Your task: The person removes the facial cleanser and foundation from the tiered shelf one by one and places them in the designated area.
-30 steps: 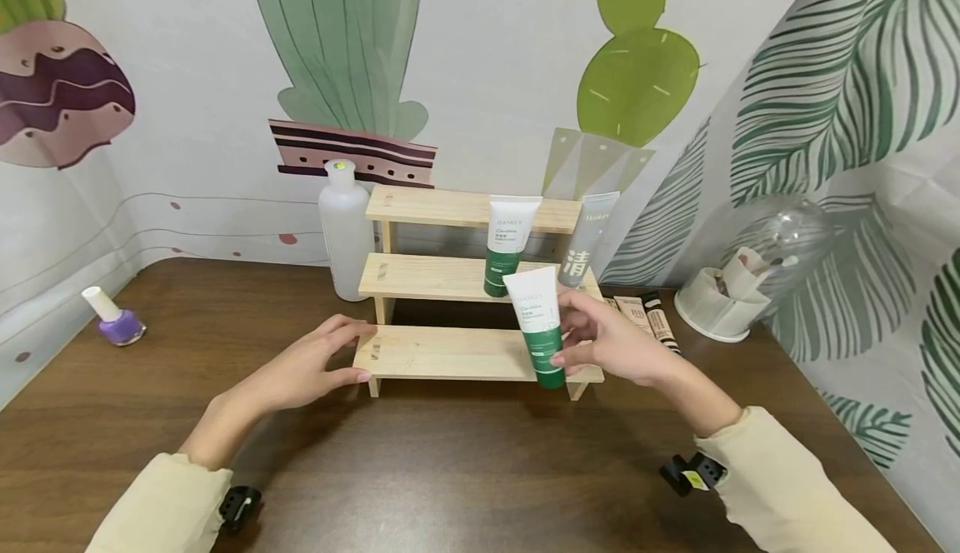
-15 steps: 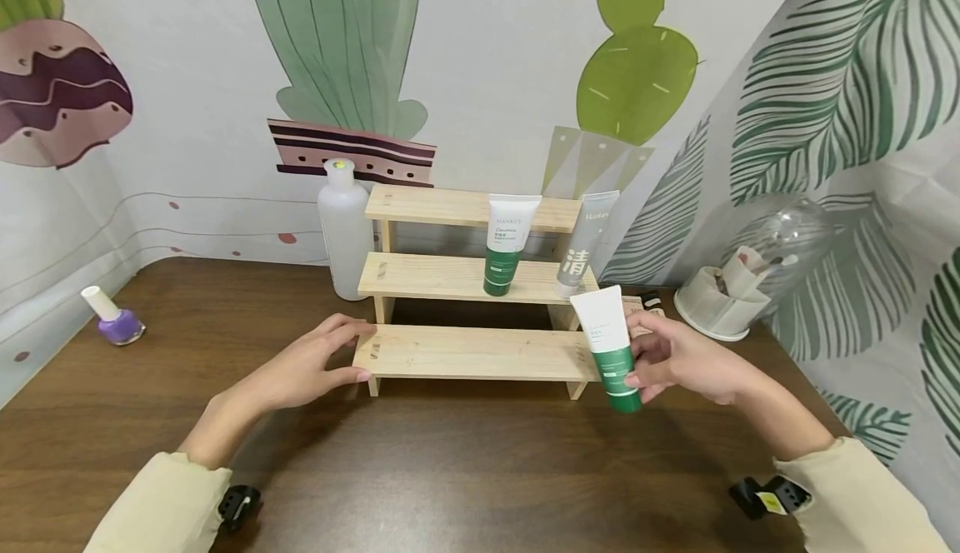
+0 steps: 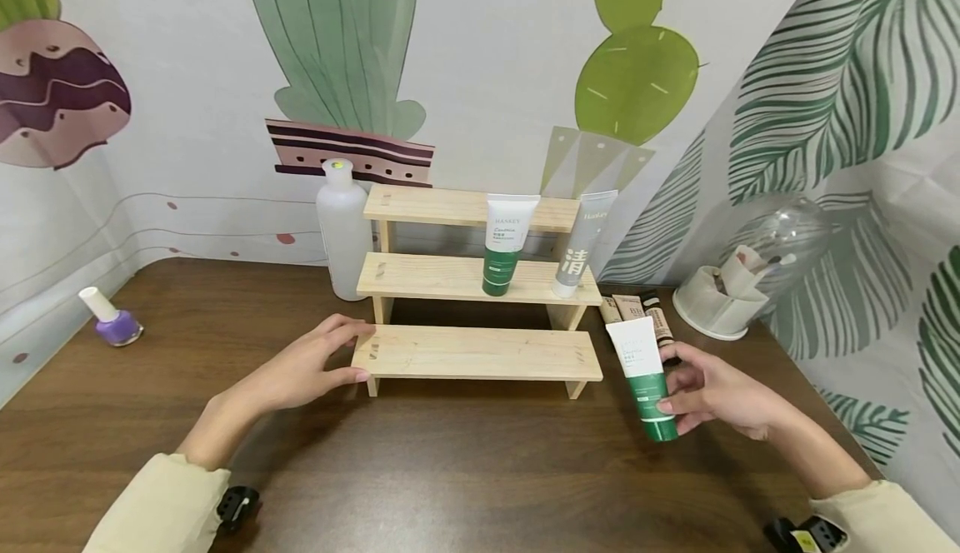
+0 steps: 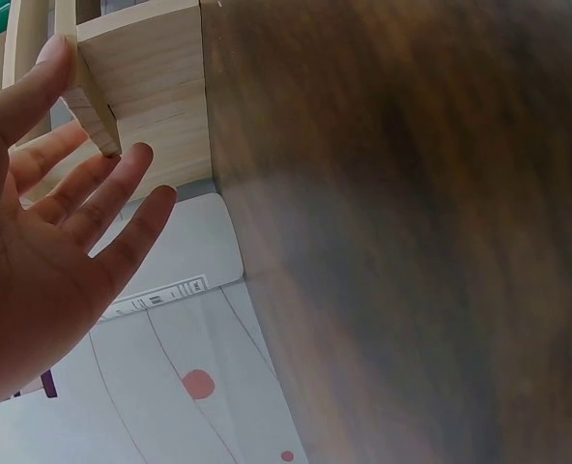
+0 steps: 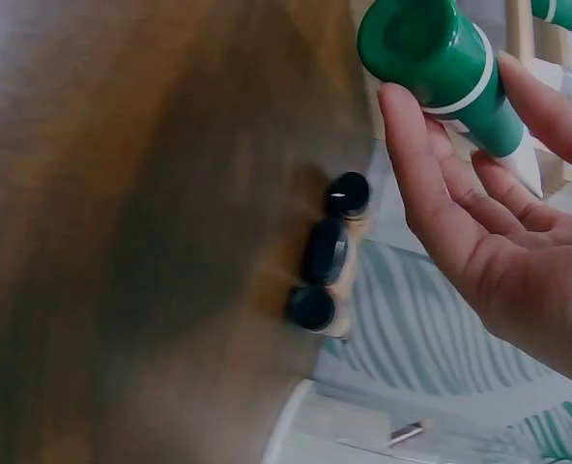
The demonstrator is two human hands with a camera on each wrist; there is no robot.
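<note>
At four o'clock, the right hand (image 3: pixel 720 395) pinches a green-and-white tube (image 3: pixel 647 386). At eight, the left hand (image 3: pixel 303 366), fingers spread, touches a wooden shelf (image 3: pixel 472 353). Beyond, toward one, a matching tube (image 3: pixel 506 245) and gray tube (image 3: pixel 582 245) already stand mid-shelf; arranging seems partway.

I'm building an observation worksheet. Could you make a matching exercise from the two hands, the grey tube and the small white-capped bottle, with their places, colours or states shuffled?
Column one
1. left hand
2. right hand
3. grey tube
4. small white-capped bottle

Column two
A. on the middle shelf
B. purple
C. holding a white-and-green tube
D. at the left end of the bottom shelf

Right pairs: 1-D, 2-C, 3-A, 4-B
</note>
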